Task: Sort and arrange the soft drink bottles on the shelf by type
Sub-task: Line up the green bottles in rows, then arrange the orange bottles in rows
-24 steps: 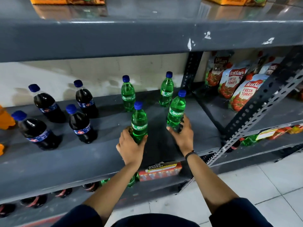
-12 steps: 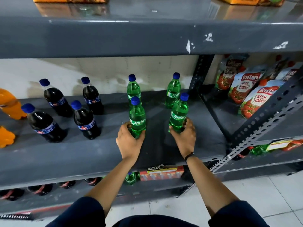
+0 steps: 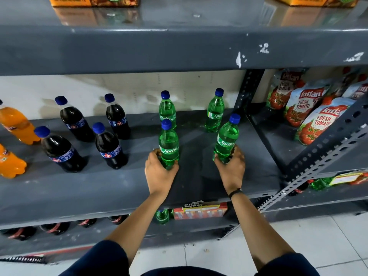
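Observation:
Several green Sprite bottles with blue caps stand on the grey middle shelf [image 3: 99, 188]. My left hand [image 3: 159, 174] grips the base of the front left Sprite bottle [image 3: 168, 144]. My right hand [image 3: 232, 170] grips the base of the front right Sprite bottle [image 3: 227, 139], which tilts slightly right. Behind them two more Sprite bottles [image 3: 167, 111] [image 3: 215, 112] stand near the back wall. To the left stand several dark cola bottles [image 3: 110, 146] with blue caps. Two orange soda bottles [image 3: 17, 124] are at the far left edge.
Tomato sauce pouches [image 3: 310, 116] lean on the neighbouring shelf to the right, beyond a perforated upright [image 3: 247, 90]. A diagonal metal brace [image 3: 322, 156] crosses the right side. Orange boxes [image 3: 91, 1] sit on the shelf above. More bottles and a red pack [image 3: 201, 211] lie on the lower shelf.
Both hands have pushed the two front Sprite bottles a little deeper onto the shelf, nearer the back pair. The view has shifted left, showing the orange bottles more.

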The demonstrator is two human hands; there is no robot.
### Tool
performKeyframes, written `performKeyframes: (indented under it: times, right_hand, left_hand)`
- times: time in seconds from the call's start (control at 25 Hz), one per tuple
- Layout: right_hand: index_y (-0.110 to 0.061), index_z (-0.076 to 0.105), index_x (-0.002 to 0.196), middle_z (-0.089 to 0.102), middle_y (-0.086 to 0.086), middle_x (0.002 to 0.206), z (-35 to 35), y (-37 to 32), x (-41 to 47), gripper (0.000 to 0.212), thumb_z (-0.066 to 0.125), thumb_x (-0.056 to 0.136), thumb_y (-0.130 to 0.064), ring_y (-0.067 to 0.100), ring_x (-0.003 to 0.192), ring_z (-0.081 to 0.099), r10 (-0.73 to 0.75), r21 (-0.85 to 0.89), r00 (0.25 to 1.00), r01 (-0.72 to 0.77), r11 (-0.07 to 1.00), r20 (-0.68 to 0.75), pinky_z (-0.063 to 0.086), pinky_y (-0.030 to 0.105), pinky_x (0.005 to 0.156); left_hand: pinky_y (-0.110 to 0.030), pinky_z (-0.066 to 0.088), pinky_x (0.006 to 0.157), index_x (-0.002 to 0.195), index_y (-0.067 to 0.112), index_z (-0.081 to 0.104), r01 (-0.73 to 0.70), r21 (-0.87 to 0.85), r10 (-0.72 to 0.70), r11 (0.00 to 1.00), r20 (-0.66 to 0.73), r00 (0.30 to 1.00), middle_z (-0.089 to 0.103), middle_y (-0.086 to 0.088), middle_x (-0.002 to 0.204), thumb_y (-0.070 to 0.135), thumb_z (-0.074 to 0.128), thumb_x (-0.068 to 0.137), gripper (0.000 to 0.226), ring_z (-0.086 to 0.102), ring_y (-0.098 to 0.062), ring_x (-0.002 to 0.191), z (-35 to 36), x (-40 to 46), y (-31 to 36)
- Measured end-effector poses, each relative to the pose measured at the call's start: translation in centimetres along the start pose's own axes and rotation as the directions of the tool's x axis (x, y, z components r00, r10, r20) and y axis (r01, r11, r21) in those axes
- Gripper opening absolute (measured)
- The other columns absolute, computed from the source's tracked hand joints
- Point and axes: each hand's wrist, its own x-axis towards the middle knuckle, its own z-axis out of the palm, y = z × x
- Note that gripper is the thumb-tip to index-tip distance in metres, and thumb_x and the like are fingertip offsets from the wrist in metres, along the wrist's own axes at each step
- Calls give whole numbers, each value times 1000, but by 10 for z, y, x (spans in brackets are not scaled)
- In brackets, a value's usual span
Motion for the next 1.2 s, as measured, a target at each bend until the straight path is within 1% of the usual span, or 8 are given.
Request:
performKeyframes:
  times: [0.28, 0.44, 0.56, 0.64, 0.8, 0.96, 1.04, 1.2]
  right_hand:
    - [-5, 42, 134, 56, 18, 120, -9, -8, -18, 74, 79, 72, -18, 28, 108, 54, 55, 41, 993, -52, 998, -101, 46, 38, 95]
    - [-8, 54, 120, 59, 12, 103, 1, -36, -66, 54, 78, 73, -20, 25, 95, 57, 93, 118, 982, -75, 990, -161, 49, 36, 89]
    - [-15, 57, 112, 59, 5, 97, 42, -78, -124, 51, 68, 75, -48, 16, 87, 57, 26, 212, 997, -11, 977, -69, 42, 9, 78]
    - [-19, 57, 109, 58, 0, 93, 82, -112, -162, 59, 57, 74, -65, 9, 84, 56, -62, 259, 997, 48, 965, 47, 41, 6, 78]
    - [-26, 54, 114, 57, -13, 96, 188, -195, -235, 56, 55, 75, -67, 1, 93, 56, -201, 365, 922, 72, 928, 330, 41, 5, 81]
    - [-23, 47, 129, 56, -4, 117, 285, -264, -280, 63, 73, 75, -43, 5, 109, 53, -218, 391, 831, 1, 920, 511, 41, 18, 94]
    - [-14, 44, 133, 53, 3, 126, 323, -291, -285, 71, 78, 73, -31, 17, 117, 51, -177, 358, 829, -30, 933, 530, 40, 29, 98]
    - [-11, 48, 122, 59, 12, 118, 370, -323, -270, 80, 83, 58, -45, 26, 109, 57, -121, 289, 861, -32, 957, 495, 50, 43, 92]
  left_hand:
    - [-32, 42, 94, 122, 9, 42, -41, -17, 43, 999, 105, 994, 54, -8, 118, 25, 75, 72, 62, 47, -21, 112, -14, -4, -6]
    - [-34, 45, 98, 122, 13, 43, 10, -89, 3, 996, 144, 990, 55, -4, 119, 22, 72, 76, 55, 51, -18, 112, -55, -16, -28]
    - [-31, 45, 96, 119, 18, 46, 23, -93, -13, 995, 105, 994, 55, 2, 115, 20, 70, 78, 48, 53, -14, 108, -112, -19, -61]
    - [-30, 44, 96, 117, 20, 47, 26, -59, -23, 998, 51, 998, 55, 4, 114, 19, 69, 78, 44, 53, -14, 108, -161, -13, -90]
    - [-35, 44, 94, 112, 15, 50, 95, -23, -97, 995, -153, 983, 59, -4, 112, 13, 68, 78, 38, 55, -21, 107, -276, 17, -168]
    - [-21, 36, 85, 108, 7, 50, 185, -48, -189, 982, -395, 899, 56, -12, 106, 6, 68, 76, 37, 54, -31, 103, -369, 52, -227]
    - [-30, 38, 96, 115, 1, 47, 239, -72, -243, 968, -481, 842, 52, -20, 114, 8, 69, 76, 45, 50, -35, 109, -402, 72, -253]
    - [-45, 32, 110, 131, 4, 36, 318, -74, -312, 945, -498, 809, 44, -20, 133, 23, 74, 73, 72, 39, -33, 127, -445, 121, -277]
